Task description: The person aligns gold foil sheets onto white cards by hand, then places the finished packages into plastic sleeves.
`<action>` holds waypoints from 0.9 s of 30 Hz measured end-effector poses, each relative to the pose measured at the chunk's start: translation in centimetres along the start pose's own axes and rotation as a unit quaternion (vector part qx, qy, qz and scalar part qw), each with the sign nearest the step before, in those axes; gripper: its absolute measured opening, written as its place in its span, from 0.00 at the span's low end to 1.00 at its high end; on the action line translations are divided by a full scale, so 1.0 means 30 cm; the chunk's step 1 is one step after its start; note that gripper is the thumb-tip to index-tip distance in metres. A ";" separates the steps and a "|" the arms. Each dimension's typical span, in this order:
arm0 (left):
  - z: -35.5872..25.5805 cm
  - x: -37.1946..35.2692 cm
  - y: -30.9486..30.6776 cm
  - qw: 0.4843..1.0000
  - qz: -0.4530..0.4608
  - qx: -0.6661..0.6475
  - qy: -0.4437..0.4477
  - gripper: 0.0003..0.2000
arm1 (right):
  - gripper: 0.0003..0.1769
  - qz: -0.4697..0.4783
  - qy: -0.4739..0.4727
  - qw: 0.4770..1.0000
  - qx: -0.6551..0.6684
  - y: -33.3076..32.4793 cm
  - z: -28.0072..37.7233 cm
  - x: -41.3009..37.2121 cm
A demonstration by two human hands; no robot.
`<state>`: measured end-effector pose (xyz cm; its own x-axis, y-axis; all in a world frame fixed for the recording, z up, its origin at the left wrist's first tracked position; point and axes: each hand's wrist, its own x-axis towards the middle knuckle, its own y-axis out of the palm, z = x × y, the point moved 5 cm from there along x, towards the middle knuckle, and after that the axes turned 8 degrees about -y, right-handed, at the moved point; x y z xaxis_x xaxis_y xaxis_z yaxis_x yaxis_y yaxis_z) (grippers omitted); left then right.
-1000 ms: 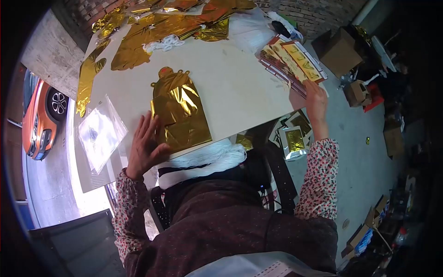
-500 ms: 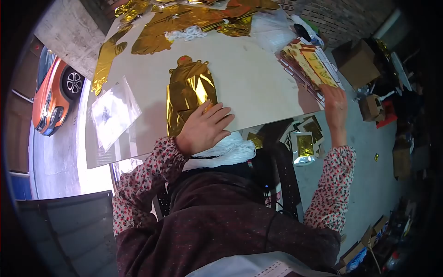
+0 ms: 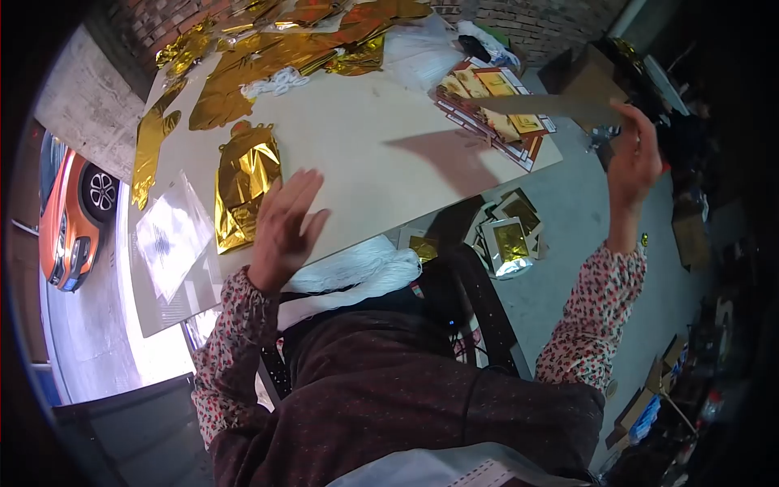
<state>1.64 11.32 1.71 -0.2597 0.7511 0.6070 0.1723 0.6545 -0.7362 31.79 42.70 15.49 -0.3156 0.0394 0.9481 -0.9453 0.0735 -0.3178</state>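
My right hand point(image 3: 637, 158) is raised off the table's right edge, fingers closed on the end of a thin flat card point(image 3: 552, 107) seen nearly edge-on. Below and behind that card lies a fanned stack of printed cards point(image 3: 493, 83) in yellow, red and white. My left hand point(image 3: 286, 223) hovers by the table's front edge with its fingers stretched and thumb apart, holding nothing. Just beside its fingertips a shiny gold foil piece point(image 3: 243, 183), with small loops at its top, lies flat on the table point(image 3: 357, 162).
Clear plastic sleeves point(image 3: 173, 231) lie on the left. Gold foil sheets point(image 3: 276, 53), white string point(image 3: 276, 81) and plastic film point(image 3: 418, 53) cover the far side. A white thread bundle point(image 3: 357, 268) rests near my lap. Framed gold pieces point(image 3: 510, 243) sit below the table's right side.
My right hand has lifted a card off the stack and swung it up and right. My left hand has come off the gold foil piece. The view has shifted to the right.
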 end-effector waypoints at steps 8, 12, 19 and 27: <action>-0.275 0.222 -0.047 0.857 0.190 -0.445 -0.175 0.24 | 0.10 0.283 0.134 0.924 0.218 0.271 0.360 0.098; -0.274 0.142 0.014 0.770 0.215 -0.541 -0.261 0.14 | 0.12 0.344 0.167 0.876 0.295 0.388 0.416 0.053; -0.171 -0.008 -0.077 0.738 0.002 -0.591 -0.325 0.10 | 0.26 0.131 0.154 0.957 0.206 0.266 0.429 0.028; -0.020 -0.211 -0.184 0.736 -0.134 -0.554 -0.365 0.10 | 0.25 0.212 0.428 0.654 0.586 0.455 0.744 -0.383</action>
<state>2.91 3.01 2.10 -0.7971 0.6002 0.0662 0.5862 0.7430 0.3229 20.67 21.00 0.58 -0.8827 0.3892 0.2633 -0.3594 -0.9202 0.1551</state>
